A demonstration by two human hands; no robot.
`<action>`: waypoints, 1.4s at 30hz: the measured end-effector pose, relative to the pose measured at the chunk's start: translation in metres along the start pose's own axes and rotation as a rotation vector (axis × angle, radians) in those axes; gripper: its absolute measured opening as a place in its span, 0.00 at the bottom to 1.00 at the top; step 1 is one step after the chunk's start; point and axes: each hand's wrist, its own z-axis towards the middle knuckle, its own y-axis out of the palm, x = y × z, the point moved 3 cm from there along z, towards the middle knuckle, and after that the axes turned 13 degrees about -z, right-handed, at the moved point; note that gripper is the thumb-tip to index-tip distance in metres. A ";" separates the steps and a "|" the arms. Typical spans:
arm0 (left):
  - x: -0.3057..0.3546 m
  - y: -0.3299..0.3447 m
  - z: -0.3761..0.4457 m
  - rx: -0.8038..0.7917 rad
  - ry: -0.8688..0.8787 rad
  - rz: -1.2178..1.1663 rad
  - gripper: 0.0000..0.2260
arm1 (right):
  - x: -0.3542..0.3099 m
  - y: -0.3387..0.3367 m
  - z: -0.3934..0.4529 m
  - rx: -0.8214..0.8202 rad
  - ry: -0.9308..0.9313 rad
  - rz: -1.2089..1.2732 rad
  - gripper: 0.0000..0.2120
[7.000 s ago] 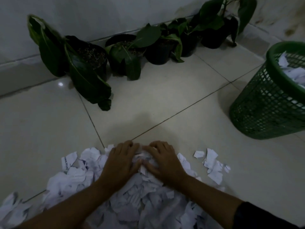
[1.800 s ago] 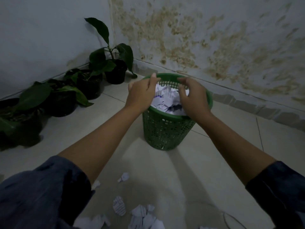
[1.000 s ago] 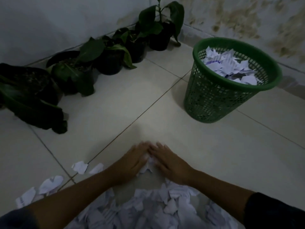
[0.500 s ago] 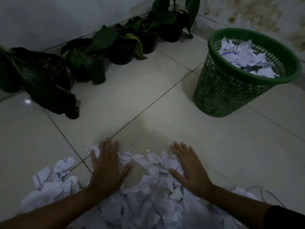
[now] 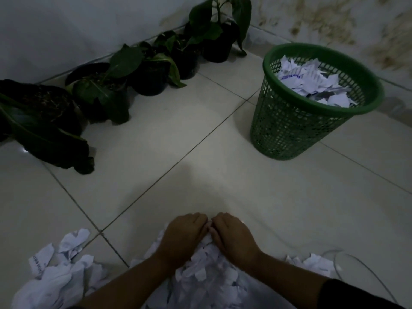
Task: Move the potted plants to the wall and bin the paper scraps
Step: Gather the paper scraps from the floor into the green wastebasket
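Down low, the left hand (image 5: 181,236) and right hand (image 5: 234,236) curl together, knuckles nearly touching, clutching a heap of paper scraps (image 5: 207,270) between them. Ahead and right of that grip stands the green bin (image 5: 296,132), already holding scraps. Ahead and left, the potted plants (image 5: 142,72) line the wall (image 5: 66,30).

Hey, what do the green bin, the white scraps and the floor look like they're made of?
Green bin: looks like moulded plastic, with a mesh of small holes and a smooth rolled rim.
White scraps: thin paper, torn and creased, some with printed lines.
Floor: probably glazed ceramic tile, pale and faintly glossy, with dark grout lines.
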 end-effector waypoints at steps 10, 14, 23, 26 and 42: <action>-0.020 -0.026 0.040 0.310 -0.320 -0.541 0.20 | 0.030 -0.016 0.031 0.056 0.367 0.149 0.16; -0.021 -0.053 0.087 0.489 -0.352 -0.713 0.19 | 0.047 -0.057 0.071 0.196 0.483 0.344 0.17; 0.044 -0.104 0.227 0.620 -0.235 -0.749 0.19 | 0.086 -0.158 0.160 0.545 0.557 0.447 0.19; 0.071 -0.113 0.268 0.636 -0.192 -0.819 0.18 | 0.104 -0.186 0.183 0.637 0.570 0.434 0.20; 0.117 -0.090 0.404 0.494 -0.225 -0.739 0.15 | 0.251 -0.244 0.191 0.352 0.949 -0.001 0.10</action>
